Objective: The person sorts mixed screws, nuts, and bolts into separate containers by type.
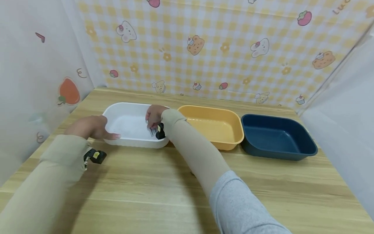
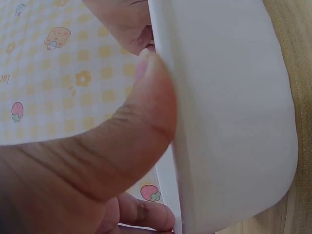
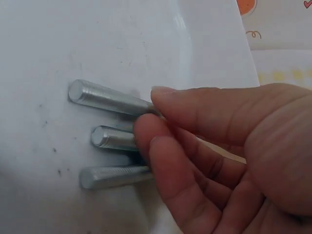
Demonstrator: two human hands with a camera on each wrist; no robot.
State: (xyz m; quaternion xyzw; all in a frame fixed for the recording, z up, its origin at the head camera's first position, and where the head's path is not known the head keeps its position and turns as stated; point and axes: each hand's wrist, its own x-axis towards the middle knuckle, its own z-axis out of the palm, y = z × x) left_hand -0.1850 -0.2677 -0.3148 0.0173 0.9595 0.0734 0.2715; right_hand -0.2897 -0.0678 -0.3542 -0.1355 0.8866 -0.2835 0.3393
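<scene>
A white plastic bin (image 1: 128,142) stands at the left of the table. My left hand (image 1: 90,127) grips its left end, the thumb (image 2: 151,107) lying along the rim and the other fingers partly hidden. Inside the bin is my right hand (image 1: 155,115), at its right end. Between thumb and index finger it pinches a silvery threaded rod (image 3: 109,99). A second threaded rod (image 3: 105,137) and a third threaded rod (image 3: 109,177) lie side by side just below, their far ends hidden behind the fingers.
A yellow bin (image 1: 216,128) stands right of the white one, with a dark blue bin (image 1: 277,154) beyond it. All three form a row on the wooden table (image 1: 140,195). Behind them hangs a checked cloth (image 1: 210,70); pale curtains flank both sides.
</scene>
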